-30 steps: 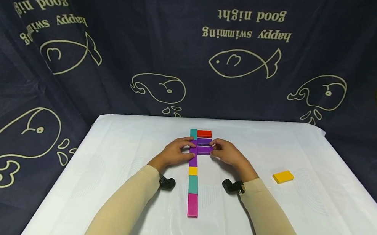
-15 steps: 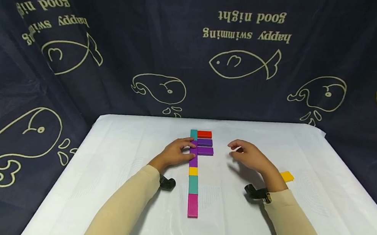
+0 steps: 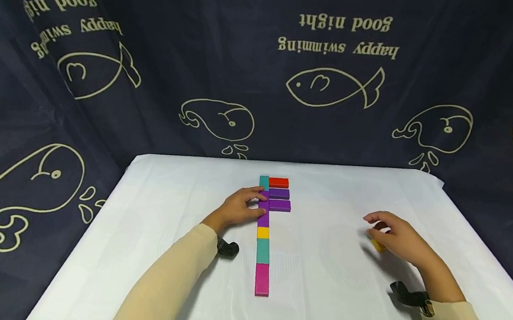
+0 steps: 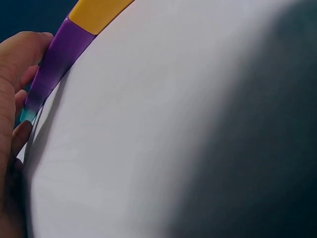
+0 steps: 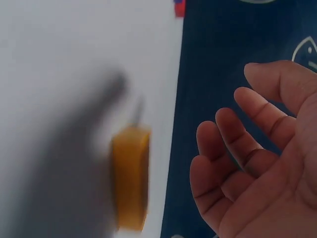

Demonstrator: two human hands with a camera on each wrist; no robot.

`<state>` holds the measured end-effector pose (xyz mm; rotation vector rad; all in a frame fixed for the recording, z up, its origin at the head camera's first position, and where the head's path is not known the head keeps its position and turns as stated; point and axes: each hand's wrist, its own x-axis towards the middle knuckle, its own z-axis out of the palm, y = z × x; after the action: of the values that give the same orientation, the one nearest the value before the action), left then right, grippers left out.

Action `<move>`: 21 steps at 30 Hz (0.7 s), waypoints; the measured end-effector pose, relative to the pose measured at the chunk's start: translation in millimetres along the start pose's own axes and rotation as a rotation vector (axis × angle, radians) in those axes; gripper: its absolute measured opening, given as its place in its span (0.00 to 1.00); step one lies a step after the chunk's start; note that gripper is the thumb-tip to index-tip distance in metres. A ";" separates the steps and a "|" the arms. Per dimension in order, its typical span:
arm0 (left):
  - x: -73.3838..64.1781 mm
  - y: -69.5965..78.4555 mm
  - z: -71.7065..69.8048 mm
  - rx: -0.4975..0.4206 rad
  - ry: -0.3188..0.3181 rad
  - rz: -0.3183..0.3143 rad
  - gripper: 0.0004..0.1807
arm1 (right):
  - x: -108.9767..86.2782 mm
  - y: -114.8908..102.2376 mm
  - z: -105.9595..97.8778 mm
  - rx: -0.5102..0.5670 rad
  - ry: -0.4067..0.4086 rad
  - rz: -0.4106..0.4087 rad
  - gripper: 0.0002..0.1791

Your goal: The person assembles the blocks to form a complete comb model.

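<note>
My left hand (image 3: pixel 239 205) rests at the left side of a long purple block (image 3: pixel 263 218), its fingertips and thumb touching that edge. In the left wrist view the fingers lie along the purple block (image 4: pixel 62 52). My right hand (image 3: pixel 400 240) hovers over a loose yellow block (image 3: pixel 378 246) on the right, covering most of it in the head view. Its fingers are loosely bent and hold nothing; in the right wrist view they are apart from the yellow block (image 5: pixel 131 178).
A column of flat blocks runs toward me: a teal block (image 3: pixel 264 182) at the far end, then purple, a small yellow block (image 3: pixel 263 232), a teal block (image 3: pixel 263 251) and a magenta block (image 3: pixel 262 279). Red (image 3: pixel 278 182) and purple blocks (image 3: pixel 279 205) branch right. A dark curtain (image 3: pixel 334 137) hangs behind.
My right hand has let go of the short purple blocks and moved right, to over the loose yellow block. The left hand has stayed at the long purple block.
</note>
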<state>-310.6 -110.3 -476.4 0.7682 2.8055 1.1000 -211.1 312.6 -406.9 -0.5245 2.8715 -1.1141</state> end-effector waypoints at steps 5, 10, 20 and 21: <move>1.0 0.9 -1.7 -0.001 -0.014 -0.005 0.21 | -17.0 19.0 -13.3 -0.052 0.013 0.061 0.18; 0.1 0.6 -2.4 0.003 -0.012 0.001 0.21 | -25.8 36.2 -18.7 -0.090 0.009 0.112 0.20; 0.0 0.7 -1.5 -0.009 -0.010 -0.012 0.21 | -28.9 58.4 -13.8 -0.073 -0.037 0.113 0.21; 0.1 0.8 -1.3 -0.008 -0.011 -0.013 0.21 | -28.5 59.1 -13.1 -0.067 -0.036 0.110 0.21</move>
<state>-310.6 -110.6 -474.9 0.7516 2.7915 1.1008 -203.9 370.8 -439.0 -0.3791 2.8759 -0.9856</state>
